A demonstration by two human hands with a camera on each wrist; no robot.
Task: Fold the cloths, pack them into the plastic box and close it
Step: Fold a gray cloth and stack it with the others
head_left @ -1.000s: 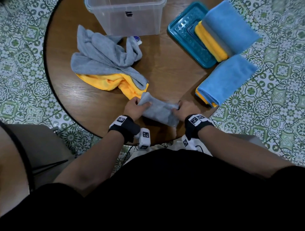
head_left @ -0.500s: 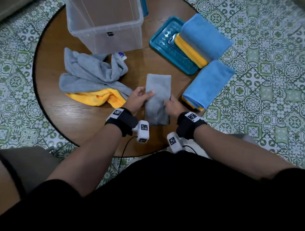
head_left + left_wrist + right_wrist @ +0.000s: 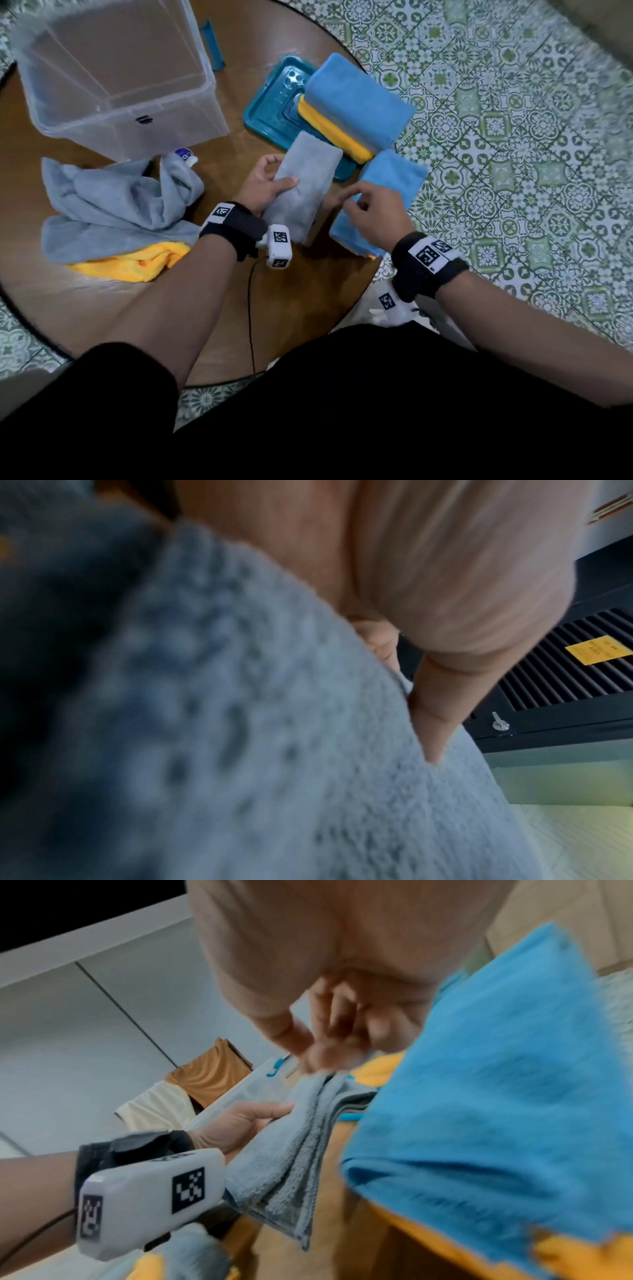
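My left hand grips a folded grey cloth from its left side, thumb on top, and holds it tilted above the table. In the left wrist view the thumb presses into the grey cloth. My right hand hovers just right of it over a folded blue cloth, fingers loosely curled and holding nothing. The clear plastic box stands open at the back left. Its teal lid lies to the right and carries a folded blue and yellow stack.
Crumpled grey cloths lie on a yellow cloth at the left of the round wooden table. A small white and blue thing lies by the box. Patterned green floor tiles surround the table.
The grey cloth was pressed flat on the table under both hands. Now my left hand alone holds it, farther back toward the lid. My right hand has let go and moved right.
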